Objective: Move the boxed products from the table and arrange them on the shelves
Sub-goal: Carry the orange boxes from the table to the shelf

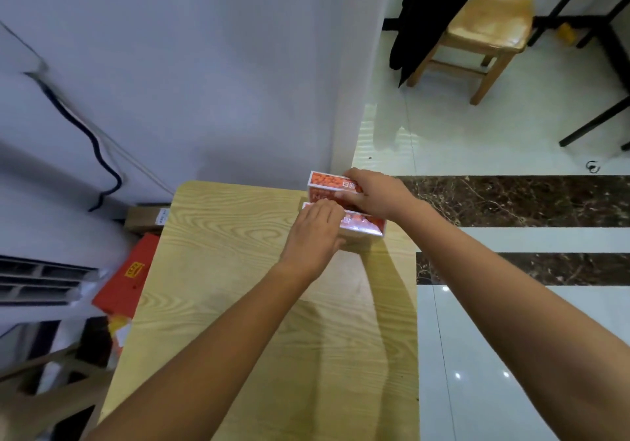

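on the table, each hand's grip clasps a box: left hand, right hand.

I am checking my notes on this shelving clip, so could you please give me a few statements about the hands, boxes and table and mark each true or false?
1. Two red-and-white boxes lie at the table's far right corner. True.
2. The left hand rests on the nearer box. True.
3. The right hand hangs free of the farther box. False: it is on that box.
4. The wooden stool stands on the table. False: it stands on the floor.
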